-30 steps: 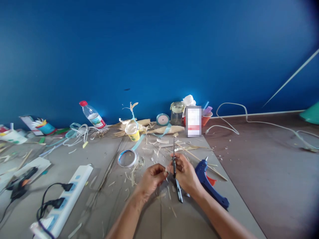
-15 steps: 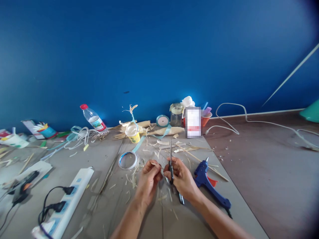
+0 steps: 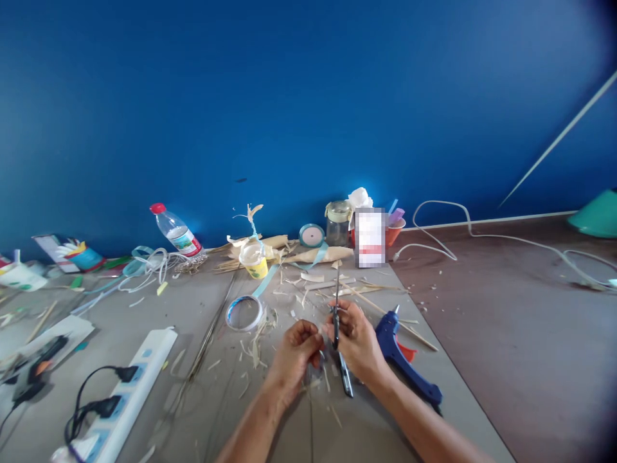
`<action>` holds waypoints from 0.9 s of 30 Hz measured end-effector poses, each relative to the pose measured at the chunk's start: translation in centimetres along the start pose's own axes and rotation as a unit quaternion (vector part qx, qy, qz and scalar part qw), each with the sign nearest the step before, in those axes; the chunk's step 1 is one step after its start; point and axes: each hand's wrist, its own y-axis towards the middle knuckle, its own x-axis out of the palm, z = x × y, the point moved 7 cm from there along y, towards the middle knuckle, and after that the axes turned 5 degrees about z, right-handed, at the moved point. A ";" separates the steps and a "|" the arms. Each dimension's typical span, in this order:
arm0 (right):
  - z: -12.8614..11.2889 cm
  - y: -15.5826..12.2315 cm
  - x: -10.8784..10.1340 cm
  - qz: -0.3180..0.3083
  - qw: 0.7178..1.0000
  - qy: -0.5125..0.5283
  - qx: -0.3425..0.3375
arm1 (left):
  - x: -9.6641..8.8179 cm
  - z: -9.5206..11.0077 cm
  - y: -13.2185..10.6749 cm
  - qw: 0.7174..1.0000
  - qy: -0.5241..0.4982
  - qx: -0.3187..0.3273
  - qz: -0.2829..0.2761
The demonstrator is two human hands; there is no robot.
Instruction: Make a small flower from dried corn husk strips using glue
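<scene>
My right hand (image 3: 355, 337) is closed around dark-handled scissors (image 3: 336, 321), whose blades point away from me toward the wall. Just left of it, my left hand (image 3: 297, 350) has its fingers pinched together. Whatever lies between those fingertips is too small to make out. Under and beside my right hand a slim cutter knife (image 3: 345, 376) rests on the table. To the right lies a blue glue gun (image 3: 407, 363) with a red trigger. Pale husk scraps (image 3: 257, 347) are scattered left of my hands, close to a roll of tape (image 3: 230, 315).
A power strip (image 3: 137, 392) with black plugs lies at left, near another dark tool (image 3: 36, 370). Along the wall stand a tilted bottle (image 3: 180, 235), a yellow cup (image 3: 254, 262) with a small husk plant, a ribbon spool (image 3: 312, 235) and a glass jar (image 3: 338, 225). Thin wires (image 3: 205, 350) cross the table.
The pale strip seen at my left fingertips is no longer visible there. My left hand has moved slightly down, and the hands are a little farther apart. The view has shifted slightly.
</scene>
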 end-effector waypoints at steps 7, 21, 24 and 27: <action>0.2 -1.0 0.8 -0.106 0.965 -0.229 -0.065 | -1.1 0.5 0.2 0.986 -0.161 -0.029 0.038; 0.4 -2.6 2.3 -0.184 0.886 -0.410 -0.114 | -0.9 0.5 -0.1 0.979 -0.199 -0.051 0.020; 0.4 -2.6 2.3 -0.183 0.886 -0.412 -0.107 | -1.0 0.4 -0.1 0.978 -0.197 -0.058 0.034; 0.5 -2.5 2.3 -0.180 0.887 -0.410 -0.108 | -1.0 0.4 -0.1 0.978 -0.199 -0.059 0.032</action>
